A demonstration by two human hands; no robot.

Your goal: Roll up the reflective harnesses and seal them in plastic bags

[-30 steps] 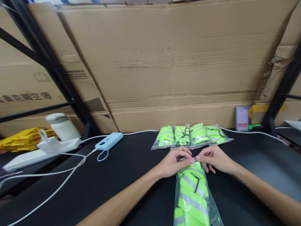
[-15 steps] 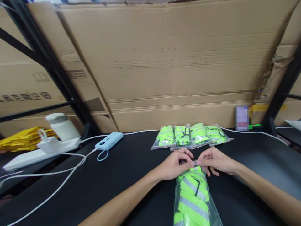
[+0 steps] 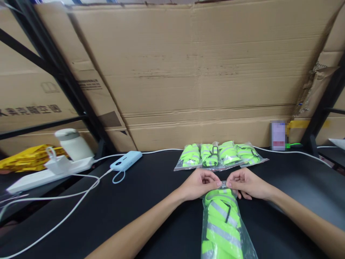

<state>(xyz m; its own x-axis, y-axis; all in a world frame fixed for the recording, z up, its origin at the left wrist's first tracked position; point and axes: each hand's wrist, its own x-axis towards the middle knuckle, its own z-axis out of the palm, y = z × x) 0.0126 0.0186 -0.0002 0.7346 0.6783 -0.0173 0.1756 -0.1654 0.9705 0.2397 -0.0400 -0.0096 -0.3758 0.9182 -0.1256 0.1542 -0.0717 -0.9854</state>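
A clear plastic bag (image 3: 246,235) lies lengthwise on the black table in front of me. Inside is a folded neon-green reflective strap (image 3: 222,219) with grey stripes and a thin black piece. My left hand (image 3: 201,184) pinches the bag's far edge between thumb and fingers. Close beside it, my right hand (image 3: 246,183) pinches the same edge, with a short stretch of plastic showing between the thumbs. The near end of the bag runs out of view at the bottom.
Several bagged green straps (image 3: 218,154) lie in a row beyond my hands. A light-blue power bank (image 3: 126,160), white cables, a power strip (image 3: 35,180) and a white bottle (image 3: 74,144) are at the left. A blurred phone-like object (image 3: 278,135) leans against the cardboard (image 3: 210,72).
My left hand has shifted slightly up and its fingers have curled in more. The thumbs are a little farther apart along the bag's edge. The right hand has barely moved.
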